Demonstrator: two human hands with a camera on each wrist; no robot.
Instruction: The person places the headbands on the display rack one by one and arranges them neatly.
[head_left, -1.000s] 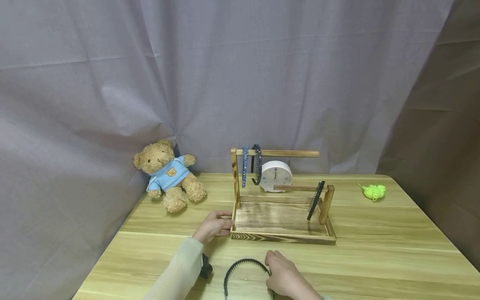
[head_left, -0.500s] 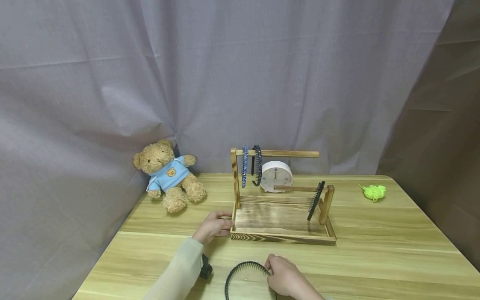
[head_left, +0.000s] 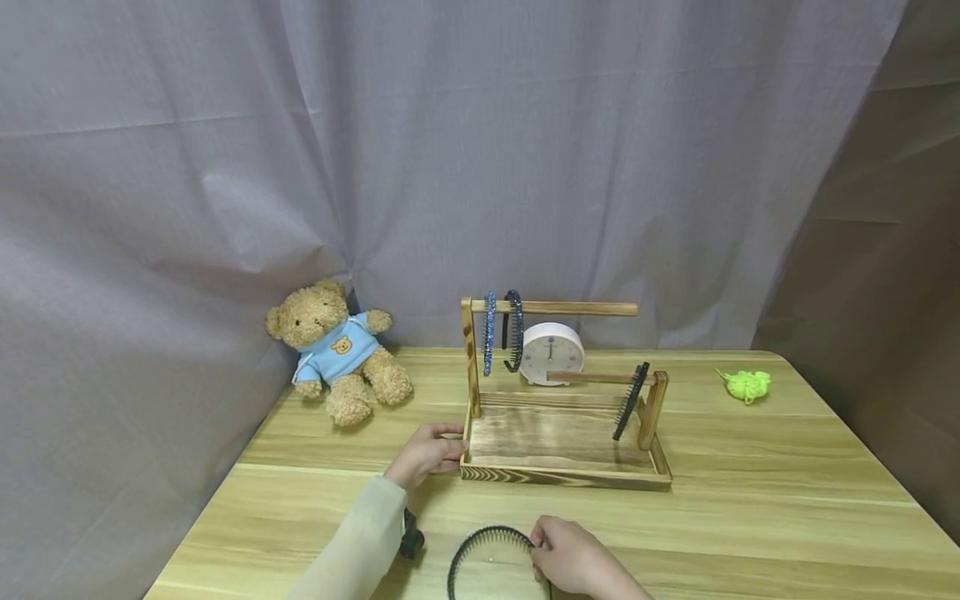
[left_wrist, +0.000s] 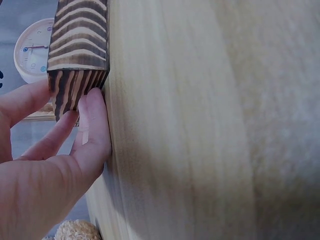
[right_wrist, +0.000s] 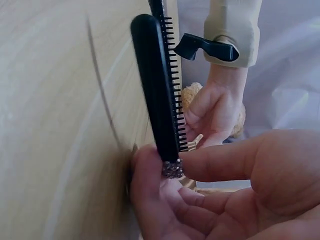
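Note:
My left hand (head_left: pixel 424 456) grips the left end of a wooden rack (head_left: pixel 566 478). In the left wrist view, the left hand's fingers (left_wrist: pixel 92 112) lie against the rack's striped end, one at its upper edge. Near the front of the table, my right hand (head_left: pixel 573 557) pinches a black toothed headband (head_left: pixel 480 537) by its right side. The right wrist view shows the headband (right_wrist: pixel 155 85) with a glittery patch between thumb and finger. On the rack's upper bar hang a blue glittery headband (head_left: pixel 490 333) and a dark one (head_left: pixel 516 329). Another black headband (head_left: pixel 632 402) hangs on the lower bar.
Behind the rack stands a white round clock (head_left: pixel 552 354). A teddy bear (head_left: pixel 337 350) in a blue shirt sits at the back left of the table (head_left: pixel 757 475). Bright green yarn (head_left: pixel 747 385) lies at the back right. Grey cloth (head_left: pixel 525 167) hangs behind.
My right hand has shifted slightly down, and its fingers are now more curled at the headband. The headband has dipped a little with it. My left hand and the rack look unmoved.

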